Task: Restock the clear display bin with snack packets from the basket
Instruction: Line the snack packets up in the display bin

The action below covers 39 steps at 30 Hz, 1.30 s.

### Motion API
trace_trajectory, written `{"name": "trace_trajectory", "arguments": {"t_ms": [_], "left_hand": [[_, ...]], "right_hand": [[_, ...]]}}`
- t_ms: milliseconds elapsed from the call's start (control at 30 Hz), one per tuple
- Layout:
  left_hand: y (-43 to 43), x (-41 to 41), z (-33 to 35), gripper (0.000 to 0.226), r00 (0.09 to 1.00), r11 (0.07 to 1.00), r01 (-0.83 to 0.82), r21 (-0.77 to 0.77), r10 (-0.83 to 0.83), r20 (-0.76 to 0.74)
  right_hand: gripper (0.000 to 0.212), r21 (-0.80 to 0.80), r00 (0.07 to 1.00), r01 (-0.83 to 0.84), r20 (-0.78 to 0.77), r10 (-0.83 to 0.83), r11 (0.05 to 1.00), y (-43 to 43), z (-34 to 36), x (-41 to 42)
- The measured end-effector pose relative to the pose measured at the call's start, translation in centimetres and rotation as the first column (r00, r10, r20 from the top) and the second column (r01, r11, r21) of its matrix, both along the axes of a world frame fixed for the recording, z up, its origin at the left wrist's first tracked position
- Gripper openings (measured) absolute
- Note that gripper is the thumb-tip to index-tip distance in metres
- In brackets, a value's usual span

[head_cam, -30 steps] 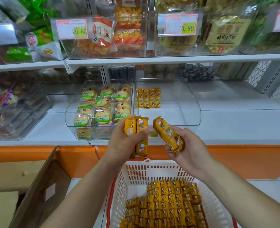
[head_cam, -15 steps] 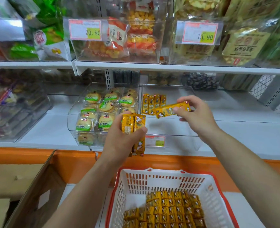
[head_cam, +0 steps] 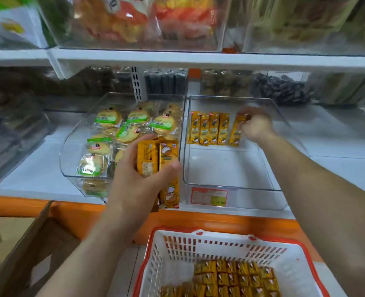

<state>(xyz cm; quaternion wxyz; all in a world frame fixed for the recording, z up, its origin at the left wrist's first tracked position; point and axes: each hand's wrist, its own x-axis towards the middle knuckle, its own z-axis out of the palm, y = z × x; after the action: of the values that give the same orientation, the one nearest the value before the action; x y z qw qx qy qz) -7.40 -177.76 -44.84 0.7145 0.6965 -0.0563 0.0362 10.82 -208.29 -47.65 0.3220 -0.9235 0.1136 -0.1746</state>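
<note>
Head view: snack packet held at the rear of the clear display bin.

The right hand [head_cam: 255, 125] reaches into the clear display bin [head_cam: 231, 168] on the shelf [head_cam: 38, 168]. The hand is blurred, and its fingers [head_cam: 247, 116] grasp the upper end of a single yellow packet [head_cam: 237, 131]. That packet stands just right of the row of four packets [head_cam: 208, 128] along the bin's back wall. The left hand [head_cam: 138, 179] hovers in front of the shelf edge with its fingers clenched round a packet bundle [head_cam: 158, 166] held upright. The white basket [head_cam: 177, 249] with a red rim sits below and holds the stacked yellow packets [head_cam: 235, 277]. A price tag [head_cam: 209, 196] is fixed to the bin's front wall. The neighbouring bin [head_cam: 74, 159] to the left holds round green-labelled cakes [head_cam: 121, 133]. A cardboard box [head_cam: 27, 243] stands at lower left.
</note>
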Motion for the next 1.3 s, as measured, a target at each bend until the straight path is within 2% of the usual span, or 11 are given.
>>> {"name": "trace_trajectory", "arguments": {"t_ms": [100,267,367,500,600,667,767,933,1033,1167,1300], "left_hand": [[-0.6,0.8,-0.1,0.067,1.0,1.0,0.015,0.008,-0.015,0.008],[-1.3,1.4,-0.5,0.064,1.0,1.0,0.008,-0.006,-0.008,0.005],[-1.6,1.1,-0.7,0.064,1.0,1.0,0.013,-0.009,-0.014,-0.02],[-1.8,0.6,-0.6,0.058,0.997,1.0,0.022,-0.022,-0.024,-0.079],[-2.7,-0.3,-0.2,0.044,0.991,0.999,0.037,-0.039,-0.041,-0.125],[-3.5,-1.2,-0.1,0.035,0.988,0.996,0.061,-0.061,-0.069,-0.139],[-4.5,-2.7,0.2,0.04,0.978,0.988,0.116,-0.102,-0.132,-0.164],[-5.3,-4.9,0.5,0.019,0.966,0.98,0.147,-0.137,-0.172,-0.193],[-5.1,-5.4,0.7,0.012,0.956,0.975,0.116,-0.189,-0.161,-0.246],[-4.8,-6.1,1.0,0.015,0.958,0.983,0.125,-0.136,-0.155,-0.24],[-4.6,-6.3,1.1,0.016,0.974,0.992,0.111,-0.053,-0.119,-0.194]], "right_hand": [[0.034,0.003,1.0,0.006,-0.027,-0.006,1.0,0.1,-1.3,1.0],[0.044,0.188,0.997,0.081,-0.024,-0.078,0.979,0.1,-1.6,1.5],[0.049,0.163,0.996,0.082,-0.041,-0.076,0.983,0.6,-0.5,0.5],[0.036,0.261,0.998,0.002,0.06,-0.018,0.965,2.8,2.4,-4.8],[0.021,0.531,0.973,-0.229,0.107,0.203,0.816,5.4,4.3,-12.8],[0.028,0.653,0.912,-0.358,0.09,0.401,0.667,6.7,4.9,-18.4],[0.052,0.683,0.835,-0.41,0.015,0.549,0.605,8.4,4.9,-24.2],[0.066,0.77,0.874,-0.336,0.04,0.484,0.543,10.3,4.0,-27.3],[0.058,0.861,0.895,-0.298,0.102,0.434,0.412,9.8,3.8,-28.2],[0.05,0.895,0.924,-0.26,0.121,0.362,0.363,8.6,3.8,-28.8],[0.03,0.899,0.966,-0.193,0.103,0.238,0.394,7.3,3.7,-28.7]]}}
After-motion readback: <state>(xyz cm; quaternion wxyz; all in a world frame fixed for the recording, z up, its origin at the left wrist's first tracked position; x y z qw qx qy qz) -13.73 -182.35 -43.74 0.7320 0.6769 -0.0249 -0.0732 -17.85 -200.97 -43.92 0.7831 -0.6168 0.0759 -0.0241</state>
